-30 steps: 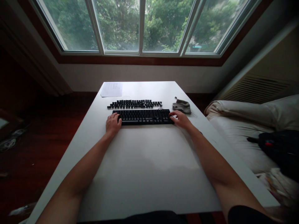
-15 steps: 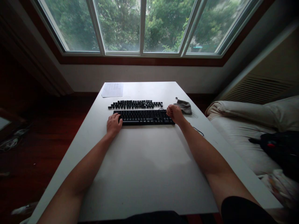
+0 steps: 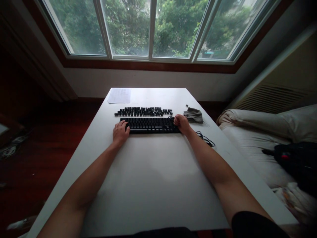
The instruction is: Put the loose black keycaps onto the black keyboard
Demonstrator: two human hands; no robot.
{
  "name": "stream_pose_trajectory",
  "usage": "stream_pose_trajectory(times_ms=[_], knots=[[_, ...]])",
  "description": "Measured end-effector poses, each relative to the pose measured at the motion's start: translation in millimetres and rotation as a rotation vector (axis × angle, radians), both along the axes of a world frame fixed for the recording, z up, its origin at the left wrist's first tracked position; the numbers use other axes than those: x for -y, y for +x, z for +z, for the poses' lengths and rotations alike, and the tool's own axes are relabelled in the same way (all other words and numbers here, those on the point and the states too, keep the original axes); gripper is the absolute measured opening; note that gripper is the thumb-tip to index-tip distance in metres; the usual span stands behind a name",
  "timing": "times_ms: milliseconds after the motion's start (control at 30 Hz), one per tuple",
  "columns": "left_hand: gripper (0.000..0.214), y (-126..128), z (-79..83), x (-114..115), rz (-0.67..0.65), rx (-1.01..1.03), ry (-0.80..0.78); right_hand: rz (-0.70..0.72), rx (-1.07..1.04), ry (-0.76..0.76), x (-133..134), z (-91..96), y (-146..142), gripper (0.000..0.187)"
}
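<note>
A black keyboard (image 3: 151, 125) lies across the far half of the white table (image 3: 153, 178). My left hand (image 3: 120, 131) clasps its left end, fingers curled over the corner and thumb at the front edge. My right hand (image 3: 182, 123) is closed like a fist over the keyboard's right end; what it grips is hidden. A thin black cable (image 3: 205, 138) lies bunched on the table just right of my right wrist. Rows of loose black keycaps (image 3: 143, 111) sit behind the keyboard.
A crumpled grey cloth (image 3: 193, 115) lies right of the keycaps, close to my right hand. A sheet of paper (image 3: 119, 95) rests at the table's far left corner. A bed with pale bedding (image 3: 262, 132) and a black bag (image 3: 297, 158) stands to the right, windows beyond.
My right hand left the keys, curled into a fist and settled over the keyboard's right end. The cable now lies bunched beside my right wrist. My left hand stayed put.
</note>
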State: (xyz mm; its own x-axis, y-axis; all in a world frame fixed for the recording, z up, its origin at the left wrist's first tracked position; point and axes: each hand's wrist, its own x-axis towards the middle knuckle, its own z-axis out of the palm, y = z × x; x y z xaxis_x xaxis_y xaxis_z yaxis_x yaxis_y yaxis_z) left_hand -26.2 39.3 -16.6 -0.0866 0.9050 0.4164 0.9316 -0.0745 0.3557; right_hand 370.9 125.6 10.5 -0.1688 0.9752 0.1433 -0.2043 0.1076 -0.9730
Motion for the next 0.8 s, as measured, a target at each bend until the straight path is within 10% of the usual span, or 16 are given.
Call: stream_pose_trajectory(times_ms=[233, 433, 800], knots=[[0.04, -2.9, 1.3, 0.7, 0.017, -0.001, -0.01, -0.118, 0.198, 0.009, -4.0, 3.1, -6.9, 0.041], [0.039, -8.5, 3.6, -2.8, 0.011, -0.003, -0.017, -0.417, 0.832, 0.156, -35.7, 5.2, 7.7, 0.029], [0.034, -15.4, 8.1, -7.4, 0.007, -0.01, -0.013, -0.442, 1.481, -0.032, -91.2, 14.2, -2.7, 0.024]])
